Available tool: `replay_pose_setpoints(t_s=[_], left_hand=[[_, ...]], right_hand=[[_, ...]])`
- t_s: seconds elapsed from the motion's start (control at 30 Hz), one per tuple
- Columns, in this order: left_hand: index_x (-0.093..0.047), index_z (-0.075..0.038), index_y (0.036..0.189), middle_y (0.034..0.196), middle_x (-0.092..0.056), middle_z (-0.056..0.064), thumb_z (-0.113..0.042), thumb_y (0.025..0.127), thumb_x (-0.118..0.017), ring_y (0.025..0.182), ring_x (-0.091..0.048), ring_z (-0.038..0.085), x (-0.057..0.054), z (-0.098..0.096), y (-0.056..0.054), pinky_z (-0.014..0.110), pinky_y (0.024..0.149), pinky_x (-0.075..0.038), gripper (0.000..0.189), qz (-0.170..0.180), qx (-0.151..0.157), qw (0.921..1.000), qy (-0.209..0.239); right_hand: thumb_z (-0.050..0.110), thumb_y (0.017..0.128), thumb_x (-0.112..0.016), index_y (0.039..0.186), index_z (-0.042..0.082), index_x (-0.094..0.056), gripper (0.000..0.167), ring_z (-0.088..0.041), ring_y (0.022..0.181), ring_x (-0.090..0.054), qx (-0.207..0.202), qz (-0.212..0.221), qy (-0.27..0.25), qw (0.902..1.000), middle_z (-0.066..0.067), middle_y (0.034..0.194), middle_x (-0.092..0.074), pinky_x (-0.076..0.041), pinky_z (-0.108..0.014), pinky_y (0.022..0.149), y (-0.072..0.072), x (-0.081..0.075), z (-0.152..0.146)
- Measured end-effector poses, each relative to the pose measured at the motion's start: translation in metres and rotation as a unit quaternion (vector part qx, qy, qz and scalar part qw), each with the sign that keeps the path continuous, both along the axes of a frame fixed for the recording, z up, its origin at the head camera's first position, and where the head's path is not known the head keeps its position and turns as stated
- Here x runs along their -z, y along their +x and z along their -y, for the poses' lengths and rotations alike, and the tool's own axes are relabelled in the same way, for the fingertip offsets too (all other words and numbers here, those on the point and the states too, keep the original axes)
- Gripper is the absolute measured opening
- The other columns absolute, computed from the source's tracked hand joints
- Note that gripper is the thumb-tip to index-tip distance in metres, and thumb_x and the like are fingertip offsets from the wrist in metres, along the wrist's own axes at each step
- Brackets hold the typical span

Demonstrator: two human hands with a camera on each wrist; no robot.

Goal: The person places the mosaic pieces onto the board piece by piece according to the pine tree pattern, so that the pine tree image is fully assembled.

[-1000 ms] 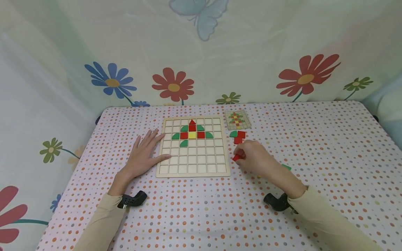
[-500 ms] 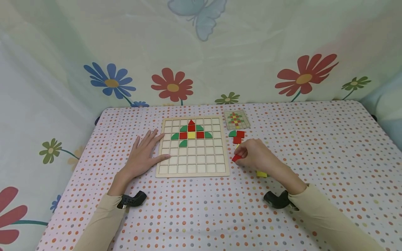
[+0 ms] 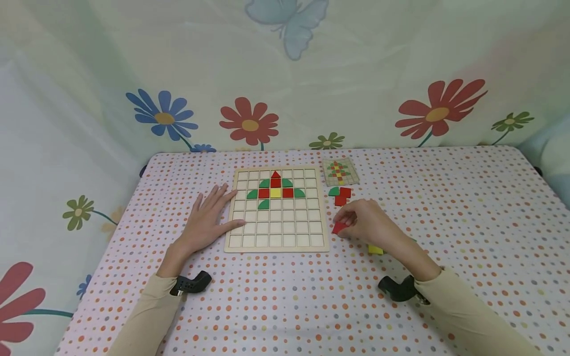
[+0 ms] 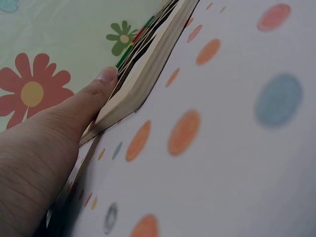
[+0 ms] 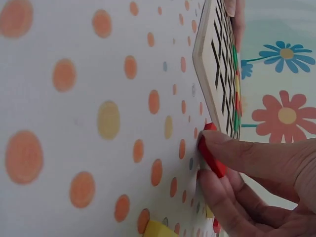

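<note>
My left hand (image 3: 207, 217) lies flat with spread fingers at the left edge of the wooden grid board (image 3: 262, 228), its thumb over the rim. Between thumb and fingers, my right hand (image 3: 369, 222) pinches a red tile (image 3: 338, 227) just right of the board; the right wrist view shows this red tile (image 5: 212, 153) tilted on edge, close over the table. On the board, a red triangle (image 3: 275, 175) tops red squares, green quarter-rounds and a yellow square (image 3: 275, 193). A lone green quarter-round (image 3: 264, 204) sits in the row below these.
Beyond my right hand lie a green quarter-round (image 3: 334, 191) and two red squares (image 3: 340, 200). A pattern card (image 3: 351, 180) with a tree picture is at the board's upper right. A yellow tile (image 3: 375, 249) shows beside my right wrist, and my forearm partly covers a green piece.
The head view has shifted slightly. My right hand stays nearly in place with the red tile, and more of the yellow tile shows by its wrist. My left hand has not moved.
</note>
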State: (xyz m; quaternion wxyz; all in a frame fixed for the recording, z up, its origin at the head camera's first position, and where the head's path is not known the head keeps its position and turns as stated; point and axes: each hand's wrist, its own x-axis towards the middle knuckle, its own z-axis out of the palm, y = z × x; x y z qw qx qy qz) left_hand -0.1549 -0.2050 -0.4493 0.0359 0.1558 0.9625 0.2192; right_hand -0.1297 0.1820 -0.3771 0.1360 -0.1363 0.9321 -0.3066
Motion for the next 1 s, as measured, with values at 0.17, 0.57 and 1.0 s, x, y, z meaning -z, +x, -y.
replay_pose_setpoints(t_s=[0.17, 0.57, 1.0], left_hand=[[-0.029, -0.019, 0.167, 0.175, -0.015, 0.01, -0.06, 0.093, -0.07, 0.162, -0.003, 0.03, -0.001, 0.002, 0.001, 0.055, 0.129, 0.007, 0.093, -0.001, 0.0, 1.0, 0.003], [-0.032, -0.021, 0.166, 0.175, -0.015, 0.008, -0.062, 0.093, -0.069, 0.162, -0.004, 0.029, 0.003, 0.001, -0.001, 0.055, 0.129, 0.005, 0.092, -0.011, 0.005, 0.9999, 0.007], [-0.031, -0.02, 0.166, 0.176, -0.014, 0.007, -0.06, 0.093, -0.07, 0.162, -0.003, 0.029, -0.001, 0.001, -0.001, 0.056, 0.128, 0.006, 0.092, -0.009, 0.007, 0.9999, 0.005]], right_hand=[[-0.003, 0.079, -0.089, 0.09, 0.003, -0.077, 0.017, -0.017, 0.074, -0.06, -0.028, -0.001, -0.013, 0.9995, -0.002, 0.079, -0.068, -0.053, -0.031, 0.069, -0.003, -0.003, 0.001], [-0.007, 0.084, -0.083, 0.087, 0.002, -0.077, 0.011, -0.016, 0.076, -0.066, -0.106, -0.022, -0.07, 0.9916, -0.005, 0.083, -0.075, -0.058, -0.03, 0.071, -0.037, -0.02, 0.046], [-0.004, 0.091, -0.078, 0.096, -0.002, -0.08, 0.006, -0.02, 0.08, -0.07, -0.116, -0.027, -0.088, 0.989, -0.01, 0.089, -0.077, -0.06, -0.032, 0.078, -0.074, -0.005, 0.107]])
